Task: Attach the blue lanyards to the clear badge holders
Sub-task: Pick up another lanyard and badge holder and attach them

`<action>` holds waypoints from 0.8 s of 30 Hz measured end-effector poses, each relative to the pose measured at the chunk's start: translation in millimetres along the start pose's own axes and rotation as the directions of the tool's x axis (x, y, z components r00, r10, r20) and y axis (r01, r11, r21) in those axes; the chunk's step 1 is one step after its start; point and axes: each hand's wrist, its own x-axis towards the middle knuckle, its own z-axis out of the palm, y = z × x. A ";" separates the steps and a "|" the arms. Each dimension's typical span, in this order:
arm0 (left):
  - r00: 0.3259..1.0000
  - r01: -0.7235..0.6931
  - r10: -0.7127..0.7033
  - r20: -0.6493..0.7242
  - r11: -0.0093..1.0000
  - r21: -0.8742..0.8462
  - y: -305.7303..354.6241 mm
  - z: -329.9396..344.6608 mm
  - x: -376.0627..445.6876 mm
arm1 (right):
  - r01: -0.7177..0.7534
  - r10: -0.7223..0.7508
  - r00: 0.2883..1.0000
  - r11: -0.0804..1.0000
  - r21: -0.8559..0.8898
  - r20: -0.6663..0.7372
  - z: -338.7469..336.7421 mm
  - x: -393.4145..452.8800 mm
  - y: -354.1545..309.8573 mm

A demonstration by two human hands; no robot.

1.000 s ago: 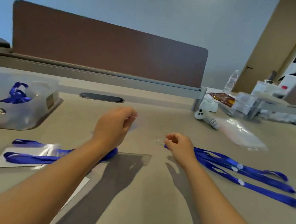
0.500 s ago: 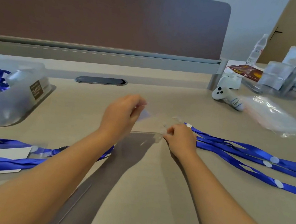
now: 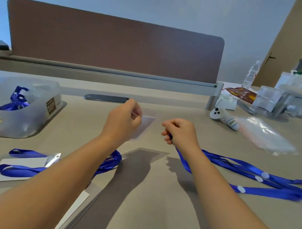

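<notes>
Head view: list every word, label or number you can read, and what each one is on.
"PLASTIC": top line of the brown label on the clear plastic bin; the smaller lines below it are too blurred to read.
"Hao s" (last letters unsure): handwritten tag on the white controller.
Water bottle label: too small to read.
Red snack packet print: too blurred to read.

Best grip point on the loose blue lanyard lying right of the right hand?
Judgement: pinch the next blue lanyard at its near strap, from above. It lies flat and limp on the desk, so a side approach has no edge to catch. Stay clear of the strand the right hand already holds.
</notes>
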 end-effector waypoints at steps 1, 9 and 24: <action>1.000 0.009 -0.009 -0.008 1.000 -0.008 2.3 -4.3 -0.2 | 0.008 -0.009 1.000 1.000 0.018 0.018 1.5 -3.3 -7.2; 0.997 0.000 -0.003 -0.080 1.000 -0.030 12.9 -33.0 -11.3 | -0.080 0.039 0.987 0.959 0.272 0.153 20.6 -29.4 -58.8; 0.996 -0.050 0.053 -0.074 0.998 0.040 6.0 -71.0 -31.9 | -0.163 0.118 0.979 0.942 0.293 0.167 46.1 -46.1 -77.5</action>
